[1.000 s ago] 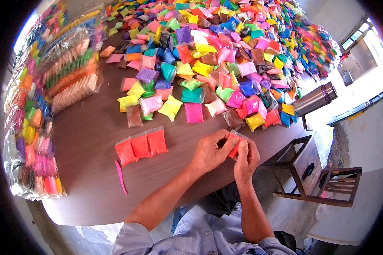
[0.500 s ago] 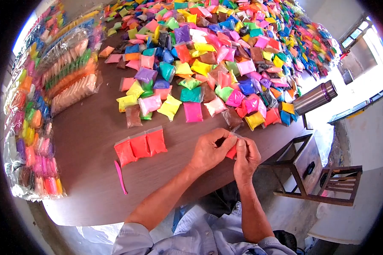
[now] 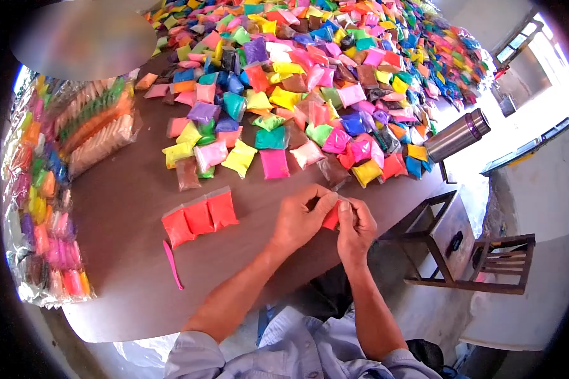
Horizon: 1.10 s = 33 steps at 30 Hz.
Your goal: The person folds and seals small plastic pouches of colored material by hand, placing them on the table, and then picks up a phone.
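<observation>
Between my two hands, over the front part of the brown table (image 3: 126,252), is a small red packet (image 3: 330,218). My left hand (image 3: 303,216) pinches its top edge from the left, and my right hand (image 3: 355,228) pinches it from the right; the fingers cover much of it. To the left of my hands, three red packets (image 3: 199,219) lie side by side, overlapping in a row. A thin pink plastic tool (image 3: 173,265) lies just below and left of them.
A large heap of colorful packets (image 3: 284,98) covers the back of the table. Clear bags of packets (image 3: 57,252) line the left side. A steel flask (image 3: 456,136) leans at the heap's right edge. Wooden stools (image 3: 452,237) stand beyond the table.
The whole view has shifted slightly, so the table items appear further left. A blurred patch now covers the upper left. Both hands still hold the red packet, its top now mostly behind the fingers.
</observation>
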Each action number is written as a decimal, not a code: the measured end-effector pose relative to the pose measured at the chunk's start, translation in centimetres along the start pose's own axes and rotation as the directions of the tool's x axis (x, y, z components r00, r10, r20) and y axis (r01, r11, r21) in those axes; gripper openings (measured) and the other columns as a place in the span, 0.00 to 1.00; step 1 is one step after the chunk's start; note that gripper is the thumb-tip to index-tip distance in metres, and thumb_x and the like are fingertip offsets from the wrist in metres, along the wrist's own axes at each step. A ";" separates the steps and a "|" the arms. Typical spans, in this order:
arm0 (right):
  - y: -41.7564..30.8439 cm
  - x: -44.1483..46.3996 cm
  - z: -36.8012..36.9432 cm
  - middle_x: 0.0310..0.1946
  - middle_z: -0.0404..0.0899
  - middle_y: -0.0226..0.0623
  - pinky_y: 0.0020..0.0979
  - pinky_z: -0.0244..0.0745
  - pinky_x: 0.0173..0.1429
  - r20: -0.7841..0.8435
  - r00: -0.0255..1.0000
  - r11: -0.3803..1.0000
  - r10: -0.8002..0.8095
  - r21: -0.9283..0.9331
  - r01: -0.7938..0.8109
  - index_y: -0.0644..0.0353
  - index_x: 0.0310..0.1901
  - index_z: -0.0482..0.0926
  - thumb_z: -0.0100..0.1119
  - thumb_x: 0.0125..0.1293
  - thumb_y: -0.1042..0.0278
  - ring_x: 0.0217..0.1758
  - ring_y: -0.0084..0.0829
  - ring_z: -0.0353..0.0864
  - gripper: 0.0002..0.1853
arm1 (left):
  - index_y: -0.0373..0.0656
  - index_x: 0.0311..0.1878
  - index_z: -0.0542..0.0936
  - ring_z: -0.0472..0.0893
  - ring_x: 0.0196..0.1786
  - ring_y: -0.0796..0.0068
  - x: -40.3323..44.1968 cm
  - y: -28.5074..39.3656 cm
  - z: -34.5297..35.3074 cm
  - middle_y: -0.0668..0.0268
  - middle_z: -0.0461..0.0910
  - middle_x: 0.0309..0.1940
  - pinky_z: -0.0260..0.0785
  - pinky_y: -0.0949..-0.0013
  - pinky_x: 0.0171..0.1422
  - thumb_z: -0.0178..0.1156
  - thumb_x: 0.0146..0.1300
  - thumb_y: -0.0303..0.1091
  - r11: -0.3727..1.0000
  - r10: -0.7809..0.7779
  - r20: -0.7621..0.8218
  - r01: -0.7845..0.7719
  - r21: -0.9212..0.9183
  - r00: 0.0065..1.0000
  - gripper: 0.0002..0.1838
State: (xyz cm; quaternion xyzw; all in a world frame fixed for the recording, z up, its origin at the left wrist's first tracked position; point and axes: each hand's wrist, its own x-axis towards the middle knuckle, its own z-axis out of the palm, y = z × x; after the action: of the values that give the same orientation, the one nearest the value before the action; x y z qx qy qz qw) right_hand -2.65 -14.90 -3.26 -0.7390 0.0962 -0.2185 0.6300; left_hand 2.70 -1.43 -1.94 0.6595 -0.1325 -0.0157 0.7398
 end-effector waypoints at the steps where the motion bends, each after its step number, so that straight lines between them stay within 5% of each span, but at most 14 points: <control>1: -0.1 0.1 0.0 0.37 0.80 0.21 0.16 0.67 0.39 0.010 1.000 1.000 0.021 0.002 -0.021 0.66 0.49 0.83 0.62 0.79 0.69 0.35 0.10 0.72 0.08 | 0.34 0.44 0.86 0.78 0.40 0.87 0.1 0.2 -0.2 0.74 0.85 0.35 0.74 0.75 0.45 0.66 0.75 0.31 1.000 -0.011 0.002 0.011 -0.003 1.000 0.08; 10: -1.1 0.3 0.3 0.43 0.84 0.27 0.22 0.75 0.49 -0.010 1.000 1.000 -0.028 -0.002 0.028 0.67 0.52 0.84 0.59 0.81 0.69 0.44 0.15 0.78 0.10 | 0.36 0.47 0.86 0.80 0.40 0.85 0.2 0.4 0.3 0.71 0.86 0.36 0.76 0.74 0.45 0.69 0.74 0.35 0.994 -0.040 0.014 0.042 -0.097 0.999 0.10; 12: -0.8 0.3 0.3 0.39 0.80 0.24 0.20 0.70 0.41 0.002 1.000 0.999 -0.029 0.036 0.029 0.65 0.52 0.83 0.57 0.83 0.68 0.38 0.14 0.73 0.10 | 0.36 0.47 0.86 0.80 0.38 0.85 0.1 0.7 0.0 0.69 0.86 0.34 0.76 0.73 0.42 0.70 0.73 0.35 0.990 -0.012 0.116 -0.004 0.144 0.993 0.10; 16: -1.3 0.4 0.7 0.38 0.79 0.24 0.20 0.69 0.39 -0.041 0.998 0.998 -0.045 -0.035 0.044 0.64 0.51 0.83 0.56 0.83 0.67 0.37 0.14 0.72 0.10 | 0.37 0.47 0.86 0.81 0.34 0.80 0.2 0.6 -0.3 0.62 0.85 0.31 0.76 0.68 0.39 0.68 0.74 0.37 0.977 0.026 0.089 -0.044 0.210 0.996 0.11; 19: -1.8 0.4 0.6 0.41 0.84 0.30 0.26 0.75 0.50 -0.021 1.000 0.997 0.014 -0.070 -0.015 0.68 0.51 0.84 0.54 0.83 0.64 0.44 0.19 0.78 0.14 | 0.37 0.47 0.86 0.81 0.32 0.77 0.3 0.1 -0.5 0.59 0.85 0.31 0.76 0.66 0.38 0.67 0.74 0.37 0.972 0.012 0.088 -0.032 0.233 0.996 0.12; 26: -0.2 0.4 -0.2 0.39 0.82 0.27 0.24 0.75 0.46 -0.084 0.996 0.989 -0.006 -0.148 -0.006 0.66 0.52 0.85 0.54 0.82 0.68 0.41 0.18 0.77 0.12 | 0.37 0.47 0.86 0.81 0.31 0.79 0.4 1.2 0.0 0.61 0.86 0.33 0.76 0.67 0.36 0.71 0.71 0.40 0.978 0.051 0.080 -0.066 0.197 0.995 0.14; 30: -0.4 0.4 0.0 0.41 0.83 0.29 0.23 0.76 0.48 -0.115 0.993 0.992 0.040 -0.115 -0.054 0.66 0.52 0.84 0.54 0.82 0.70 0.43 0.17 0.77 0.11 | 0.36 0.45 0.85 0.84 0.30 0.63 0.5 0.3 -0.3 0.53 0.85 0.33 0.76 0.61 0.35 0.69 0.71 0.43 0.953 0.076 0.126 -0.109 0.284 0.989 0.16; 31: -0.6 0.5 0.2 0.40 0.82 0.28 0.23 0.75 0.45 -0.106 0.994 0.991 0.003 -0.136 -0.018 0.65 0.50 0.84 0.52 0.83 0.67 0.41 0.17 0.76 0.13 | 0.36 0.42 0.83 0.84 0.32 0.51 0.6 0.7 -0.5 0.49 0.84 0.34 0.76 0.55 0.37 0.68 0.72 0.43 0.947 0.095 0.120 -0.127 0.294 0.988 0.16; 33: -0.7 0.7 0.0 0.40 0.81 0.28 0.24 0.74 0.44 -0.087 0.996 0.986 0.012 -0.166 -0.027 0.65 0.50 0.84 0.51 0.84 0.65 0.41 0.17 0.75 0.14 | 0.36 0.41 0.82 0.85 0.34 0.47 0.6 0.3 -0.1 0.49 0.83 0.34 0.76 0.53 0.39 0.68 0.72 0.42 0.945 0.119 0.074 -0.136 0.298 0.990 0.16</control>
State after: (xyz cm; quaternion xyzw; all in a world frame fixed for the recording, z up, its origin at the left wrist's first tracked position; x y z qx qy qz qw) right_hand -2.11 -15.09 -2.43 -0.7781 0.1483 -0.2349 0.5634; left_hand 3.24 -1.37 -1.56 0.7541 -0.1962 0.0344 0.6258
